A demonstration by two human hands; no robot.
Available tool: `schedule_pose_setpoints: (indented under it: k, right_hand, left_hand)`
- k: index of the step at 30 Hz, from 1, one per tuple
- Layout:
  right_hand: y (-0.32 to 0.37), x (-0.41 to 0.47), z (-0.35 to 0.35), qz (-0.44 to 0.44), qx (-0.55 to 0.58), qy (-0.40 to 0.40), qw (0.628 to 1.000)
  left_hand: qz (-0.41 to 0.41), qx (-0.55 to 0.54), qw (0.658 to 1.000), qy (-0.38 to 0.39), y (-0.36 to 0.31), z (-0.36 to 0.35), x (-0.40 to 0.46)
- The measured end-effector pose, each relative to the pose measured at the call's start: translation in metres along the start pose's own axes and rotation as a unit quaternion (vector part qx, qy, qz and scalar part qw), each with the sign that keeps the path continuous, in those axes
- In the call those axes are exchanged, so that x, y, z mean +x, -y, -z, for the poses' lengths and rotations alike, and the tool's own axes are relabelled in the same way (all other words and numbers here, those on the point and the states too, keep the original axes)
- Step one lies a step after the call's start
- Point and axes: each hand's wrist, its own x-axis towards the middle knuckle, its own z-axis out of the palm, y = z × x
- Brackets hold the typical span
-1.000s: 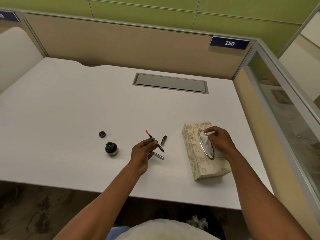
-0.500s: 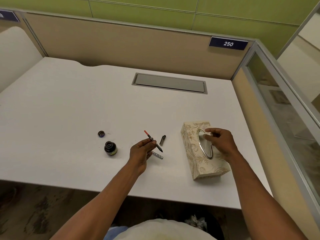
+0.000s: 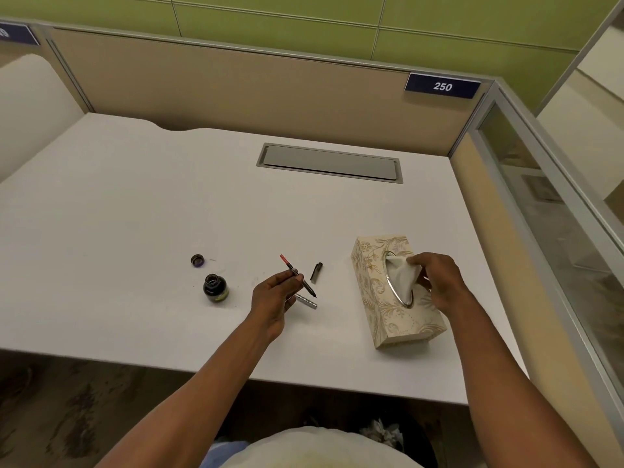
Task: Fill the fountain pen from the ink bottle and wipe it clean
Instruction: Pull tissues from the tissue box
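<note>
My left hand (image 3: 273, 295) pinches the fountain pen's inner section (image 3: 297, 275), a thin dark stick with a red end pointing up and left and the nib down and right. Under it on the white desk (image 3: 135, 214) lies the silver barrel (image 3: 306, 301); the dark cap (image 3: 316, 272) lies just to the right. The open ink bottle (image 3: 215, 288) stands left of my hand, its lid (image 3: 197, 260) behind it. My right hand (image 3: 437, 282) pinches a white tissue (image 3: 400, 271) rising from the patterned tissue box (image 3: 388, 319).
A grey cable hatch (image 3: 329, 162) is set into the desk at the back. Beige partition walls (image 3: 236, 92) close the back and right sides, with a glass panel (image 3: 553, 231) on the right. The desk's front edge runs just below my forearms.
My right hand has drawn a tissue up out of the box slot, where before only a small corner showed. My left hand and the pen stay almost still.
</note>
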Motion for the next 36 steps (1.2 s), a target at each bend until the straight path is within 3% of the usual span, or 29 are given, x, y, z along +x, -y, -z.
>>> schedule_pose_setpoints:
  k: [9,12,15,17,19,24,30,32,36]
  right_hand:
    - [0.001,-0.006,0.024,-0.050,0.190,0.061,0.979]
    - [-0.004,-0.004,0.026,-0.040,0.205,0.046,0.977]
    - [-0.013,0.000,0.021,0.077,-0.012,-0.048,0.996]
    - [-0.018,0.000,0.019,0.188,-0.194,-0.110,0.957]
    - [-0.018,0.000,0.014,0.253,-0.294,-0.111,0.915]
    - [-0.017,0.000,-0.001,0.254,-0.479,-0.092,0.835]
    - [-0.006,-0.002,-0.012,0.276,-0.669,-0.050,0.688]
    - [-0.004,-0.001,-0.015,0.271,-0.680,-0.044,0.680]
    - [-0.006,-0.009,-0.022,0.266,-0.615,-0.041,0.741]
  left_hand:
    - [0.003,0.005,1.000,0.008,0.004,-0.006,-0.001]
    - [0.005,0.010,1.000,0.009,0.005,-0.008,0.000]
    - [0.004,0.007,1.000,0.009,0.004,-0.009,0.000]
    - [0.003,0.006,1.000,0.008,0.004,-0.008,0.000]
    - [0.003,0.006,1.000,0.008,0.004,-0.007,0.000]
    - [0.003,0.005,1.000,0.005,0.004,-0.006,0.000]
    - [0.004,-0.001,1.000,0.003,0.003,-0.004,0.000]
    - [0.004,-0.004,1.000,0.003,0.003,-0.003,0.000]
    - [0.005,-0.006,1.000,-0.001,0.003,-0.001,0.000]
